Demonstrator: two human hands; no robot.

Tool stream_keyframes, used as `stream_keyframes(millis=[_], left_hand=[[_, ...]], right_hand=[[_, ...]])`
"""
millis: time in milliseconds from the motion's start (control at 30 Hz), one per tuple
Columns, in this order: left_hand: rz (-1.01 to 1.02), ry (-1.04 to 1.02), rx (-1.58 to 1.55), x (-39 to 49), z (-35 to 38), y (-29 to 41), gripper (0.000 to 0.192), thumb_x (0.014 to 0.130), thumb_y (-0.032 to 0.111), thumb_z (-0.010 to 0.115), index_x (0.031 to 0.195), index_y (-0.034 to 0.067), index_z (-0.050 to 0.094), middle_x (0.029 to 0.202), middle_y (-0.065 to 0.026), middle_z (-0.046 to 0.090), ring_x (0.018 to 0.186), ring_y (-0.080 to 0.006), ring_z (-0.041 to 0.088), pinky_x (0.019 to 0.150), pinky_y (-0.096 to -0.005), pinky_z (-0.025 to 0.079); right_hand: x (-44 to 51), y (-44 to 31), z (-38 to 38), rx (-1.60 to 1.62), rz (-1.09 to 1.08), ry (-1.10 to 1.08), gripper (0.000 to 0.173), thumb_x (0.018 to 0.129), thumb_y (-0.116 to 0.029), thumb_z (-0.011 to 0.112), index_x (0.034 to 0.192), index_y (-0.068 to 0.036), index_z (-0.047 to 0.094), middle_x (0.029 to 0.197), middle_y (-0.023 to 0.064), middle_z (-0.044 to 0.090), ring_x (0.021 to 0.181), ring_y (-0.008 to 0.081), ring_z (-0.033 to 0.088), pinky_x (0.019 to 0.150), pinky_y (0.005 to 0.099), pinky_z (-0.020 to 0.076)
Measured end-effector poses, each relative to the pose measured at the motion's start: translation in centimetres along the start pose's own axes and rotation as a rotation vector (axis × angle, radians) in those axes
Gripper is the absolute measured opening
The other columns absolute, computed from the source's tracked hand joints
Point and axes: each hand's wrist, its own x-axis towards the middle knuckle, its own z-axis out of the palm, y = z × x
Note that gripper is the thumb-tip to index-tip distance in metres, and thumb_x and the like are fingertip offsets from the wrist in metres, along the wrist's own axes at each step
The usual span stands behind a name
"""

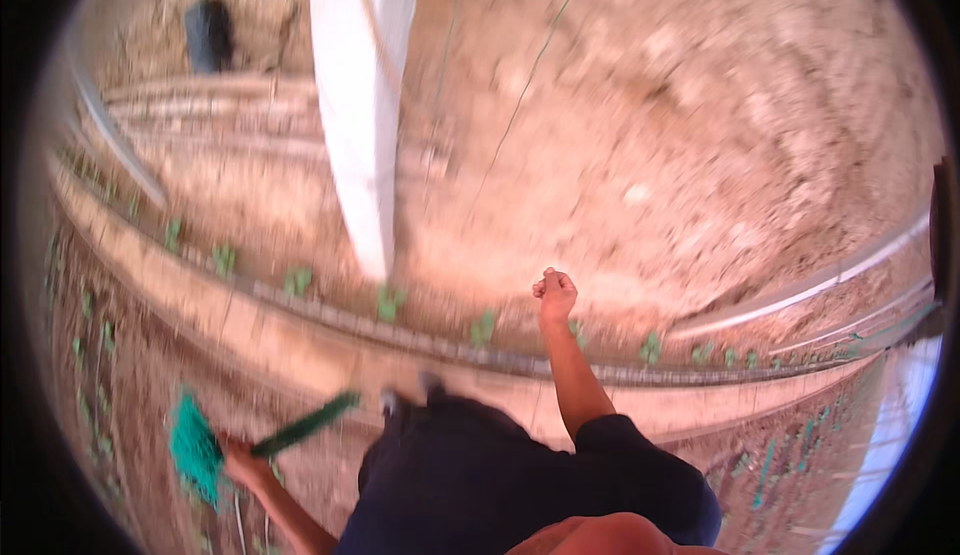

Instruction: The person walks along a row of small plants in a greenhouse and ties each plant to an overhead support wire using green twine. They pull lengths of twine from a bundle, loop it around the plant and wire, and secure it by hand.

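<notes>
My left hand [241,459], low on the left, is closed around a bundle of green twine [196,446]. One frayed, bright teal end fans out on its left. The darker, straight length sticks out on the other side towards my shoes [411,396]. My right hand [556,296] is held out in front of me with the fingers curled and the thumb against them. I see nothing between those fingers, though the picture is blurred. Below that hand runs a row of small green seedlings [482,327] along a narrow strip of soil.
A white post [367,104] rises ahead, left of centre. Thin green strings [529,86] hang before an earthen slope [675,142]. A pale path [300,341] curves past my feet. A black object [210,35] lies at upper left. Pale pipes [810,285] run at right.
</notes>
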Motion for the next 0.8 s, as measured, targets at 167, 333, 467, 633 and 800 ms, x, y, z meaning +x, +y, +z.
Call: stream_keyframes(millis=[167,333,467,633,800], left_hand=[[0.217,-0.052,-0.022,-0.3,3.4,-1.2,0.025,0.094,0.022,0.06,0.073,0.012,0.05,0.058,0.0042,0.033,0.052,-0.0072,0.031,0.048,-0.0247,0.028],[0.267,-0.105,-0.109,-1.3,6.3,-0.9,0.02,0.095,0.019,0.057,0.079,0.01,0.05,0.06,0.0044,0.034,0.051,-0.0072,0.03,0.046,-0.0248,0.027],[0.301,-0.078,-0.112,-3.2,7.6,0.6,0.014,0.094,0.018,0.056,0.087,0.007,0.053,0.064,0.0033,0.038,0.051,-0.0078,0.032,0.047,-0.0255,0.028],[0.264,-0.04,-0.128,-3.3,7.5,1.7,0.012,0.094,0.018,0.056,0.091,0.006,0.054,0.066,0.0025,0.039,0.052,-0.0085,0.034,0.047,-0.0259,0.029],[0.272,0.005,-0.177,-1.9,5.4,0.4,0.013,0.093,0.019,0.057,0.087,0.008,0.052,0.064,0.0023,0.038,0.051,-0.0087,0.035,0.047,-0.0259,0.03]], right_hand=[[3.6,-23.0,14.1,0.048,-0.487,-0.234,0.014,0.091,-0.013,0.063,0.095,0.0,0.061,0.074,0.004,0.061,0.063,0.0121,0.058,0.057,0.0273,0.0492],[3.6,-46.2,24.2,0.112,-0.918,-0.303,0.02,0.092,-0.018,0.062,0.097,0.002,0.063,0.079,0.0023,0.063,0.07,0.0098,0.056,0.064,0.025,0.0457],[2.7,-59.4,31.7,0.162,-0.988,-0.406,0.027,0.091,-0.022,0.064,0.105,0.001,0.063,0.093,0.0069,0.066,0.079,0.013,0.06,0.066,0.0274,0.0473],[1.4,-65.9,36.7,0.229,-0.699,-0.586,0.023,0.091,-0.023,0.065,0.099,-0.001,0.061,0.089,0.0085,0.066,0.077,0.0159,0.062,0.059,0.0263,0.0467],[1.7,-66.1,37.0,0.111,-0.701,-0.556,0.012,0.09,-0.016,0.065,0.087,-0.005,0.06,0.075,0.0062,0.065,0.052,0.0114,0.051,0.042,0.0232,0.0369]])
